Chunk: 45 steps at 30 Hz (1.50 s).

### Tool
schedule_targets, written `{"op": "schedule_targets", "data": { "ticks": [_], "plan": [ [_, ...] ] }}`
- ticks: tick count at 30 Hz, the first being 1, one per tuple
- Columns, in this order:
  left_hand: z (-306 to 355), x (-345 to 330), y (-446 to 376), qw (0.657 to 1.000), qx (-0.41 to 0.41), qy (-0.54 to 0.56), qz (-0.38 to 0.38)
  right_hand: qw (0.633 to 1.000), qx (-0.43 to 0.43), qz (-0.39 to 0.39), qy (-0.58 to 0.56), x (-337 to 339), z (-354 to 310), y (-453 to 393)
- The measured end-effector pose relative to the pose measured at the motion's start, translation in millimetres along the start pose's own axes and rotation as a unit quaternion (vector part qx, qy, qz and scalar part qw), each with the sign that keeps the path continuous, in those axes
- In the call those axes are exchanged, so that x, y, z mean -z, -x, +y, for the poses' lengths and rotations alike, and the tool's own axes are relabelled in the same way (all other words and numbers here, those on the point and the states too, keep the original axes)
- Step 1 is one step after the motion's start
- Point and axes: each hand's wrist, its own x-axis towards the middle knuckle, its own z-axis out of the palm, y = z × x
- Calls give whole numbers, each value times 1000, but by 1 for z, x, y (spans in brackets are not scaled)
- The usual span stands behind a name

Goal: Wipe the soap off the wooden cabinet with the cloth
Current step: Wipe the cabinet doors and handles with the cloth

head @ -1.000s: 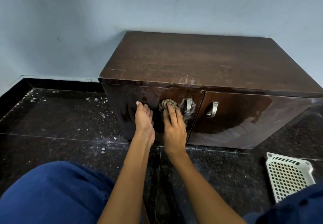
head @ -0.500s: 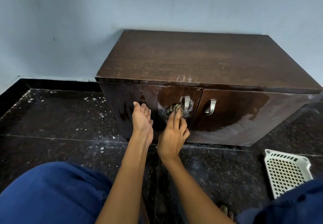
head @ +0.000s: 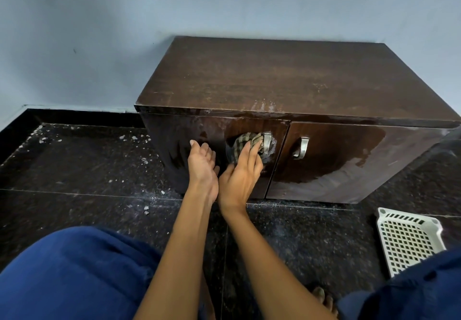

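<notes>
Wooden cabinet (head: 287,80): low, boxy, dark glossy veneer, soap film whitish and streaked across the door to the right of the right hand (head: 240,178). Cloth (head: 245,143): crumpled, checked weave, pressed against the left door under straight right fingers, just beside a curved metal handle (head: 267,141); left hand (head: 203,167) flat on the same door (fingers relaxed, holding nothing). Speckled black stone floor (head: 82,167) beneath both hands, pale blue wall (head: 99,32) beyond, white perforated plastic basket (head: 409,240) well right.
</notes>
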Motion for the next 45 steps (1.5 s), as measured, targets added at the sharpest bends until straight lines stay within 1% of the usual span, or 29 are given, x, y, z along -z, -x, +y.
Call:
{"op": "schedule_targets", "data": {
  "ticks": [3, 6, 7, 10, 13, 15, 18, 20, 21, 22, 23, 24, 26, 27, 28, 29, 31, 33, 35, 37, 39, 41, 42, 43, 44, 45],
  "plan": [
    [1, 1, 0, 1000, 5, 7, -2, 999, 27, -14, 29, -1, 12, 4],
    [3, 1, 0, 1000, 9, 8, -3, 998, 19, -41, 51, 0, 23, 11],
    [3, 1, 0, 1000, 9, 8, -4, 998, 25, -37, 40, 2, 22, 10],
    [5, 1, 0, 1000, 12, 2, -12, 996, 83, 23, -1, 8, 4, -3],
    [9, 1, 1, 1000, 14, -3, -14, 996, 87, 36, 1, 9, -8, -14],
    [14, -3, 3, 1000, -2, -27, -14, 994, 99, 21, 34, 8, 4, -6],
    [20, -8, 4, 993, -37, -108, 8, 990, 97, -50, 93, 5, 37, 8],
    [19, -9, 4, 982, -57, -178, 20, 990, 80, -83, 82, 9, 46, 10],
    [18, -9, 4, 973, -69, -221, 22, 992, 73, -81, 55, 12, 43, 10],
    [17, -9, 5, 956, -88, -278, 26, 995, 71, -66, 21, 15, 37, 9],
    [14, -8, 5, 929, -110, -353, 31, 996, 80, -36, -10, 17, 29, 9],
    [10, -5, 5, 893, -134, -429, 38, 995, 101, 3, -26, 20, 20, 8],
    [2, 2, 3, 817, -178, -546, 58, 983, 164, 77, -6, 22, 5, 3],
    [-2, 6, 1, 784, -191, -587, 67, 975, 197, 96, 19, 20, 2, -3],
    [-5, 11, -1, 756, -198, -619, 73, 968, 226, 99, 50, 18, 2, -9],
    [-8, 15, -3, 732, -202, -646, 76, 961, 249, 84, 87, 14, 5, -14],
    [-12, 23, -5, 698, -207, -682, 76, 947, 274, 20, 164, 6, 18, -19],
    [-13, 27, -6, 678, -212, -700, 72, 934, 289, -36, 207, 1, 34, -15],
    [-12, 28, -7, 669, -212, -709, 68, 929, 290, -72, 217, 0, 50, -8],
    [-11, 28, -7, 670, -210, -709, 63, 941, 257, -107, 193, 1, 61, 0],
    [-10, 27, -8, 681, -204, -701, 55, 959, 209, -136, 137, 3, 66, 6],
    [-11, 25, -8, 696, -192, -690, 47, 981, 139, -130, 18, 10, 63, 11],
    [-11, 24, -7, 704, -186, -684, 43, 989, 80, -111, -61, 13, 58, 14],
    [-11, 23, -7, 711, -182, -678, 39, 987, -3, -93, -134, 17, 53, 16],
    [-10, 22, -7, 718, -177, -673, 37, 969, -109, -82, -207, 21, 47, 16],
    [-10, 21, -7, 722, -174, -669, 36, 928, -221, -81, -290, 25, 40, 12]
  ]
}}
